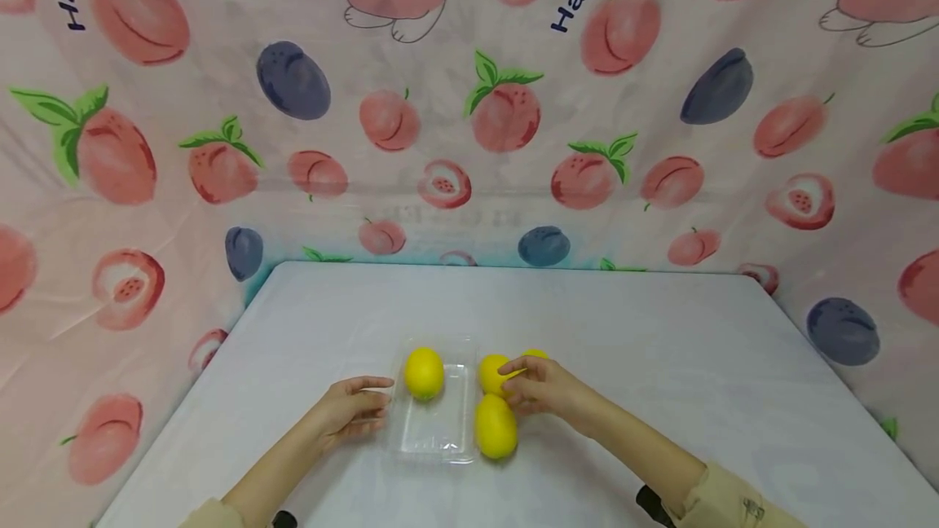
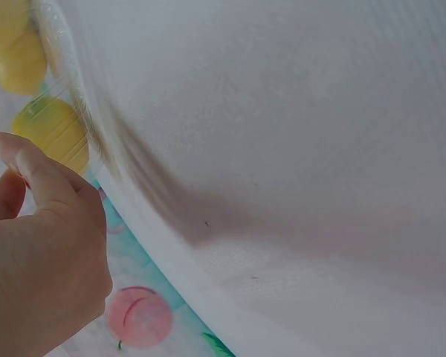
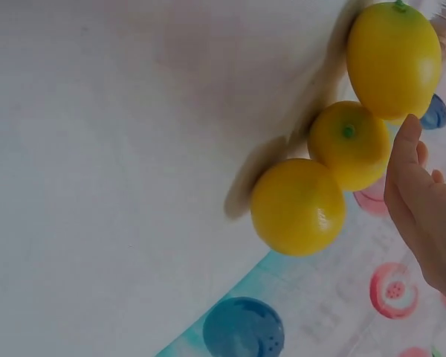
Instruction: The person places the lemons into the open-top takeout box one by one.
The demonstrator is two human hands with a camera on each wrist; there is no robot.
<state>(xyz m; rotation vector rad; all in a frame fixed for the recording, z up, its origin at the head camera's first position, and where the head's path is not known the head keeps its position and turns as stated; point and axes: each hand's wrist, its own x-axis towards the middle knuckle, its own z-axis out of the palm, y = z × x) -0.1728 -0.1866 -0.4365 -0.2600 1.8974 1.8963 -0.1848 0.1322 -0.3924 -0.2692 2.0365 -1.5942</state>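
Note:
A clear plastic container [image 1: 433, 438] lies on the table with one lemon [image 1: 424, 374] in its far left part. My left hand [image 1: 358, 407] is at the container's left side, its fingertips at the rim; the left wrist view shows this hand [image 2: 52, 216] beside the clear plastic wall. To the container's right, three lemons stand close together: a near lemon [image 1: 496, 428], a middle lemon [image 1: 493, 373] and a far lemon [image 1: 536, 354], partly hidden by my right hand [image 1: 543, 388]. That hand has loosely bent fingers and holds nothing. In the right wrist view its fingertips [image 3: 409, 130] are by the nearest lemon [image 3: 394, 61].
A white table [image 1: 623, 316] spreads around the container. Behind it and at both sides hangs a pink cloth [image 1: 440, 121] printed with peaches and dark blue fruit. The table's back edge runs along the cloth.

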